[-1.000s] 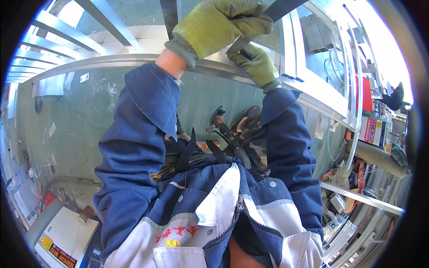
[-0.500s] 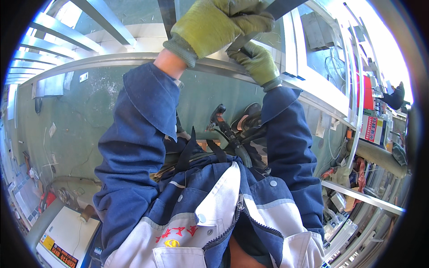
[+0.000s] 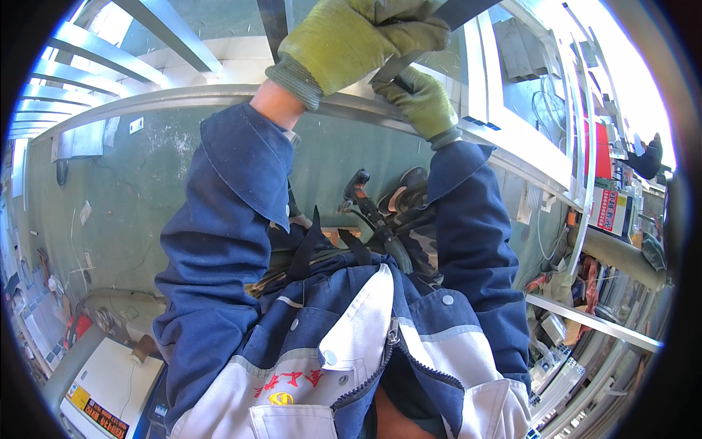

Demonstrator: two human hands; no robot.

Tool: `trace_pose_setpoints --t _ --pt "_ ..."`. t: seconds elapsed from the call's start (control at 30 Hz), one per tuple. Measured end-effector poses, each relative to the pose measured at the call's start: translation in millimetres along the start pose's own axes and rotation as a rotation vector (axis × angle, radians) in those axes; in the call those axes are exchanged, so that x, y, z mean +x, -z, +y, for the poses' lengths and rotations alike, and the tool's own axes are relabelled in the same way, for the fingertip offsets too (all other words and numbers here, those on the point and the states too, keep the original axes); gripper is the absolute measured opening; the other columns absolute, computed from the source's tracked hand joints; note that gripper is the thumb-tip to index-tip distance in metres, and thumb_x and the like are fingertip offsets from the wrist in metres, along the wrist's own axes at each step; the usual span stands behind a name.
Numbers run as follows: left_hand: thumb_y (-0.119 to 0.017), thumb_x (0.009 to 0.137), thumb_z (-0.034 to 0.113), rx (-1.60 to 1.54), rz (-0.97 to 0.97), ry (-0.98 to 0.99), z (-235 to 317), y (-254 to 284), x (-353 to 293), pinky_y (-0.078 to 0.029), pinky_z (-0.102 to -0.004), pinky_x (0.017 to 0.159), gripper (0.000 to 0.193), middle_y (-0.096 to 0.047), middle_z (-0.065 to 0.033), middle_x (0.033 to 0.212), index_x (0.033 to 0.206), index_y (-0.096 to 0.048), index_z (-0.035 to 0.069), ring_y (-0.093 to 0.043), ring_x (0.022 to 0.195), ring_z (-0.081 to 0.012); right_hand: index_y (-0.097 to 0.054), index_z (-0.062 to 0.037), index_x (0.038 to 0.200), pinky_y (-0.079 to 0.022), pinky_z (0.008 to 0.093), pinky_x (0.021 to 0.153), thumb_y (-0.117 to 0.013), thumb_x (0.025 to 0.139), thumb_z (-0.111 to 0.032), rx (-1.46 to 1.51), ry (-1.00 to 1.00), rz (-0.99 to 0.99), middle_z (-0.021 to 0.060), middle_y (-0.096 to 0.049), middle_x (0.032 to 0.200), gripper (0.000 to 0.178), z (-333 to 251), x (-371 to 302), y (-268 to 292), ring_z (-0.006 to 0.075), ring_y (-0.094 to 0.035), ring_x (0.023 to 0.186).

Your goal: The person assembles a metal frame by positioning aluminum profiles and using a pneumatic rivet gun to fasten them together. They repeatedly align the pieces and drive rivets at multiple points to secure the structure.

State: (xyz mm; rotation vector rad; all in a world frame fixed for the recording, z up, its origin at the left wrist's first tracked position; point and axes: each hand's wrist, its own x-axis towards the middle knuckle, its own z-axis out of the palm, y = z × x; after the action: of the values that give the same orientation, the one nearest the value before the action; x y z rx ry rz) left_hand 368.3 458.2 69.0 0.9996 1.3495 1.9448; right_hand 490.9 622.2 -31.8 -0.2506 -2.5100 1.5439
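Note:
Yellow-green work gloves cover both my hands. High in the view, my left hand [image 3: 351, 44] is closed around a flat grey metal bar [image 3: 464, 13] that runs diagonally toward the upper right. Lower and to the right, my right hand [image 3: 423, 104] has its fingers curled at the bar's lower end. A small dark part shows between its thumb and fingers, too hidden to name. Below both hands runs the long edge of a silver metal frame [image 3: 351, 107]. What the left fingertips press against is out of sight.
Silver slats [image 3: 172, 33] of the frame fan out at the upper left. A black and orange tool [image 3: 371, 212] is near my waist. Lengths of metal profile [image 3: 599, 373] are stacked at the lower right. A white box [image 3: 117, 384] is at the lower left, above the green floor [image 3: 131, 212].

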Motion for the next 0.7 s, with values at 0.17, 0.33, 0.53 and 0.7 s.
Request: trace_pose_setpoints --t 0.17,0.33,0.53,0.7 --pt "-0.075 0.096 0.008 0.082 0.009 -0.035 -4.5 3.0 5.1 -0.057 -0.0248 0.085 0.032 -0.077 -0.0072 0.112 0.125 -0.070 -0.003 -0.070 0.099 -0.0108 -0.071 -0.0044 0.128 -0.055 0.0282 0.089 -0.075 0.097 -0.016 -0.044 -0.005 -0.010 0.0051 -0.077 0.107 0.033 -2.8 0.4 1.7 0.0114 -0.068 0.095" --pt "-0.075 0.096 0.009 0.062 0.036 0.007 -3.4 0.9 4.2 -0.057 -0.0248 0.085 0.031 -0.077 -0.0060 0.111 0.124 -0.071 -0.003 -0.069 0.097 -0.0097 -0.071 -0.0043 0.127 -0.055 0.0284 0.089 -0.075 0.098 -0.016 -0.034 -0.006 0.001 0.0047 -0.076 0.106 0.032 -4.3 0.5 -0.6 0.0120 -0.067 0.094" --pt "-0.076 0.095 0.009 0.128 0.078 -0.023 -5.5 0.2 4.8 -0.057 -0.0255 0.086 0.033 -0.077 -0.0062 0.112 0.125 -0.071 -0.003 -0.068 0.099 -0.0094 -0.072 -0.0051 0.126 -0.055 0.0292 0.089 -0.075 0.098 -0.016 -0.008 -0.001 0.001 0.0053 -0.077 0.106 0.030 4.3 1.6 -0.8 0.0131 -0.068 0.095" --pt "-0.078 0.094 0.009 0.122 0.054 -0.077 -9.9 2.5 4.7 -0.057 -0.0260 0.088 0.038 -0.077 -0.0074 0.114 0.129 -0.068 -0.003 -0.068 0.101 -0.0098 -0.072 -0.0057 0.126 -0.056 0.0294 0.090 -0.075 0.097 -0.015 -0.029 -0.004 0.007 0.0058 -0.077 0.107 0.031 0.8 0.9 -0.9 0.0141 -0.069 0.095"
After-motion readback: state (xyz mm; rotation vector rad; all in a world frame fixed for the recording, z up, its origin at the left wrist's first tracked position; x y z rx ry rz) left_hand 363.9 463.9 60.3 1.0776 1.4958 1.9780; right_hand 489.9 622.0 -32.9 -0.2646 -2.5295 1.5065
